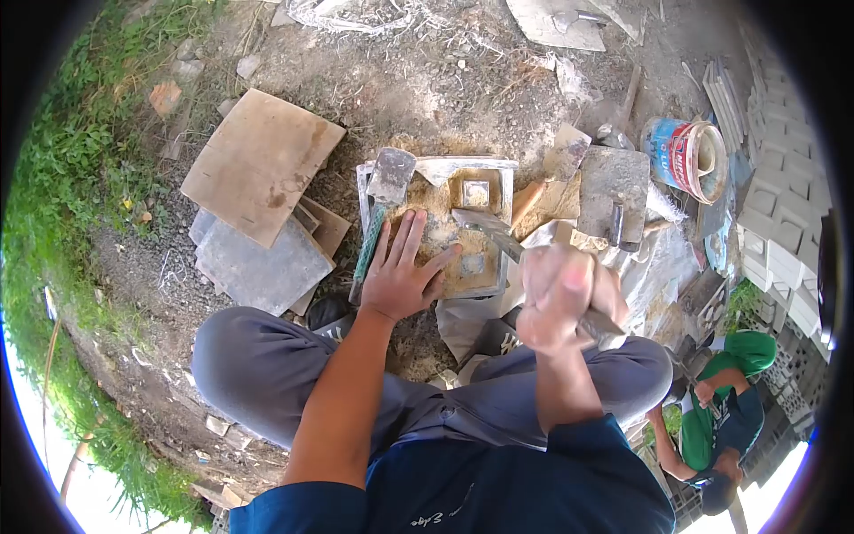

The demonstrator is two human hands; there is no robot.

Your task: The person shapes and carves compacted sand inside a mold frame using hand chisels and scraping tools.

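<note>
A square mold frame (pixel 438 164) with whitish edges lies on the ground before me, with tan sandy material and small square shapes inside. My left hand (pixel 405 271) rests palm down on it, fingers spread. My right hand (pixel 569 298), blurred and raised near my right knee, is closed around a flat-bladed metal tool (pixel 491 228). Its grey blade reaches over the right part of the frame; its exact kind is hard to tell. Along the frame's left side lies a hammer-like tool (pixel 391 175) with a blocky grey head and a green-wrapped handle.
Flat boards (pixel 262 160) and grey slabs (pixel 262 262) are stacked at left. A metal plate with a handle (pixel 616 191) lies at right, near a paint bucket (pixel 680 160). Pale blocks (pixel 778 205) are stacked along the right. Another person (pixel 725 409) sits at lower right.
</note>
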